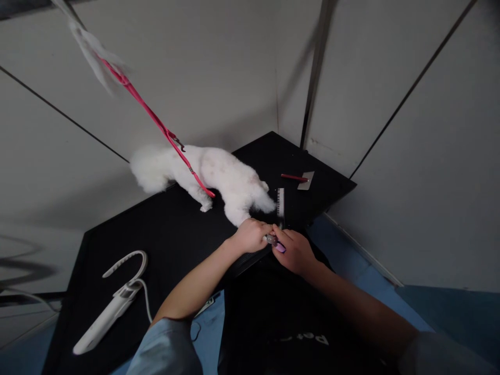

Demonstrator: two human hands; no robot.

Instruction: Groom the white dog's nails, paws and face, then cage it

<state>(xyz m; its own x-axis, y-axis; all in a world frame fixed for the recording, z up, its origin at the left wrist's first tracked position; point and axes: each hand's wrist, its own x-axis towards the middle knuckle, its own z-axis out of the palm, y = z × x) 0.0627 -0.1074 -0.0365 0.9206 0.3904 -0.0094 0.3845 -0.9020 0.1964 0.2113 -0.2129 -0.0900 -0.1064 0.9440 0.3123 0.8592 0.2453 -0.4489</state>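
A white dog [234, 174] with short-cut fur stands on the black table [187, 229], its rear end towards me and its fluffy head at the left. Its near hind leg [235, 211] runs down to my left hand [253, 235], whose fingers are closed around the foot and hide it. Against those fingers is my right hand [297, 251], closed on a small tool with a grey part and a purple handle [279, 247]. Much of that tool is covered, so its exact kind does not show.
A pink leash loop [156, 120] hangs slantwise over the dog. Behind my hands lie a metal comb [281, 202] and a slicker brush [305, 180] with a red handle. A white corded device [105, 323] with a curved arm rests at the near left. Grey walls [219, 67] stand behind.
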